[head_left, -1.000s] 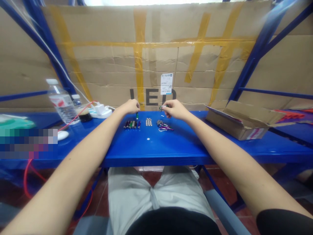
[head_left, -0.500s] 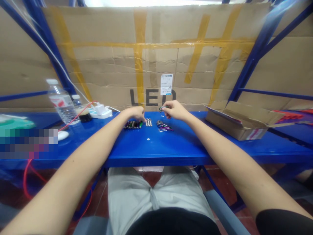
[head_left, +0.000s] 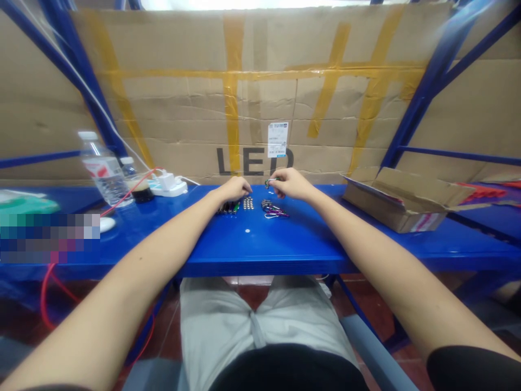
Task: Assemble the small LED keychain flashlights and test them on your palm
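Left hand (head_left: 235, 188), shifted behind silvery round metal discs (head_left: 248, 203), grip indiscernible; right hand (head_left: 290, 183), right of them, pinches small green-and-silver metal piece (head_left: 268, 182).

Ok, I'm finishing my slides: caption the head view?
Left hand near silver pieces, right hand holding a small green item, over a blue table.
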Action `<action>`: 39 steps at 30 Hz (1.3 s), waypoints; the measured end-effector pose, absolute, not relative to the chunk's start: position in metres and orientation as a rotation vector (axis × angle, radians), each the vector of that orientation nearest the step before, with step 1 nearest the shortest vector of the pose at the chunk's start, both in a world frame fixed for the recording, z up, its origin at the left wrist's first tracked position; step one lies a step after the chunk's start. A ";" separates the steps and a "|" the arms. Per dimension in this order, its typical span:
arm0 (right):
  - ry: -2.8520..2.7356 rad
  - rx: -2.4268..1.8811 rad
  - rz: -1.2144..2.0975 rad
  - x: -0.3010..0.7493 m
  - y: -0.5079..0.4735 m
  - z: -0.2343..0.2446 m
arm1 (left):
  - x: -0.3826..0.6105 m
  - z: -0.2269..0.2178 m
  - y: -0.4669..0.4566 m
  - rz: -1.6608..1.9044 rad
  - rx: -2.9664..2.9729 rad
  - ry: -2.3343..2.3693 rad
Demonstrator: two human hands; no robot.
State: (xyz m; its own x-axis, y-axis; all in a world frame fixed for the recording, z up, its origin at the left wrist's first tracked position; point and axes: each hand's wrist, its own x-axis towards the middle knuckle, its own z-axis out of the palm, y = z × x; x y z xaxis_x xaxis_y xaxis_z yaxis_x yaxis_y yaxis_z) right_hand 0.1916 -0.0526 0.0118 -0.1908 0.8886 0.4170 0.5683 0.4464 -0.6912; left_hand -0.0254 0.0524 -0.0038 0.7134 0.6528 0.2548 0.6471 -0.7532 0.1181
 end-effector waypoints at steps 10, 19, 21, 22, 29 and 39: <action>-1.890 -1.266 0.481 0.190 -0.057 0.014 | -0.015 -0.012 0.065 0.358 2.836 1.189; -1.892 -1.265 0.492 0.189 -0.058 0.015 | -0.013 -0.014 0.064 0.412 2.839 1.161; -1.898 -1.265 0.489 0.190 -0.057 0.014 | -0.015 -0.015 0.065 0.446 2.840 1.119; -1.903 -1.264 0.485 0.190 -0.056 0.014 | -0.015 -0.015 0.065 0.467 2.838 1.094; -1.920 -1.256 0.472 0.192 -0.052 0.011 | -0.018 -0.016 0.067 0.453 2.813 0.970; -1.925 -1.248 0.485 0.193 -0.052 0.011 | -0.019 -0.012 0.064 0.424 2.778 0.949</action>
State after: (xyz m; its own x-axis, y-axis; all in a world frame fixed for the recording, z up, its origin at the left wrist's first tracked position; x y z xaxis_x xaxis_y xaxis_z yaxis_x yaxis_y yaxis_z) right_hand 0.1925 -0.0522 0.0106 -0.2181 0.8902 0.3999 0.5943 0.4462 -0.6691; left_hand -0.0185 0.0644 -0.0119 0.7561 0.6198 0.2102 0.5699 -0.7814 0.2542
